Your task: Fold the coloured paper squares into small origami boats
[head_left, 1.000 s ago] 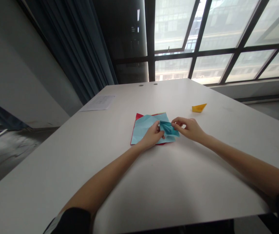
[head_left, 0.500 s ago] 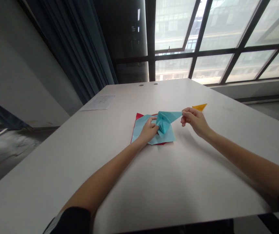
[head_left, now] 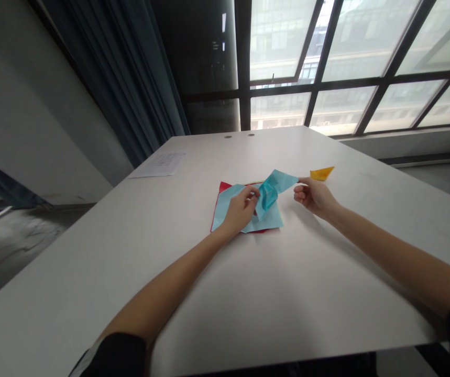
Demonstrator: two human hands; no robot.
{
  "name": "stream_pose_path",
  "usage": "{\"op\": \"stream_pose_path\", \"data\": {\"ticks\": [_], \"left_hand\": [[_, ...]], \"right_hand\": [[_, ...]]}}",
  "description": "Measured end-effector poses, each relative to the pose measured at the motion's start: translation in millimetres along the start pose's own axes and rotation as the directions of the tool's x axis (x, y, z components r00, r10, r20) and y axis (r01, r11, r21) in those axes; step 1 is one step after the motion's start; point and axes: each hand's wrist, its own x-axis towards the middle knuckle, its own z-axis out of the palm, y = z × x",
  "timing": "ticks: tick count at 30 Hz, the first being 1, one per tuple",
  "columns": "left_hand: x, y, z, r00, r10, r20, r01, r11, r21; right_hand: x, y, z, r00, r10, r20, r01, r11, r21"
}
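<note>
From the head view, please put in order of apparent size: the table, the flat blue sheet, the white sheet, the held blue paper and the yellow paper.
1. Table
2. Flat blue sheet, partly covered
3. White sheet and held blue paper: too alike to rank
4. Yellow paper

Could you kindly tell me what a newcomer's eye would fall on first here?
Probably the bright turquoise folded paper at the centre, held between the left hand and the right hand, above a pale blue sheet with red paper showing at its edges. Next might come the small yellow folded paper on the white table, just beyond the right hand, and the bright windows at the upper right.
</note>
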Motion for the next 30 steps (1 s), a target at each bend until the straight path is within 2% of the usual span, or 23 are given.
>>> {"op": "stream_pose_path", "data": {"ticks": [4,7,10,13,19,22,26,30], "left_hand": [[2,-1,0.3,0.998,-0.015,-0.058,0.024,0.987,0.162],[3,0,0.2,0.993,-0.055,-0.106,0.077,0.974,0.215],[2,4,0.1,0.989,-0.098,-0.115,0.119,0.974,0.191],[2,7,0.5,0.985,-0.123,-0.120,0.142,0.975,0.170],[6,-6,1.9,0.985,-0.154,-0.073,0.155,0.988,0.015],[8,-14,1.1,0.979,-0.176,-0.100,0.177,0.984,0.000],[11,-12,-1.8,0.942,-0.285,-0.177,0.277,0.958,-0.071],[14,-5,-4.8,0.859,-0.447,-0.251,0.376,0.882,-0.283]], "right_hand": [[-4,2,5,0.999,-0.032,0.012,0.032,0.999,-0.039],[-10,3,8,0.991,-0.105,0.084,0.112,0.990,-0.082],[-17,3,13,0.977,-0.139,0.159,0.158,0.981,-0.114],[-23,1,16,0.973,-0.147,0.180,0.175,0.973,-0.149],[-16,1,11,0.974,-0.149,0.169,0.176,0.972,-0.158],[-8,3,3,0.984,-0.123,0.125,0.140,0.980,-0.140],[3,7,-7,0.993,-0.102,0.053,0.107,0.988,-0.108],[14,9,-18,0.995,-0.104,-0.011,0.102,0.990,-0.097]]}}
